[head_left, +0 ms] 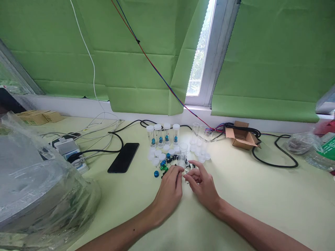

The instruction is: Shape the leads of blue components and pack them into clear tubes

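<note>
My left hand (169,186) is closed, its fingertips brought together just in front of a clear plastic tube (183,148). Whatever it pinches is too small to make out. Facing it, my right hand (204,184) has the thumb curled towards the other fingers and the index finger raised; what lies between them is unclear. Around the fingertips are scattered small black parts (172,158) and thin metal pins. To the left lie green parts (164,167) and blue round parts (156,173). White caps (155,161) are spread behind the hands.
Several white-capped tubes (166,134) holding blue parts stand behind. Uncapped clear tubes (200,137) stand to their right. A black phone (123,158), a power strip (74,157), an open cardboard box (242,137), black cable (274,166) and a plastic-wrapped object (39,195) surround the work.
</note>
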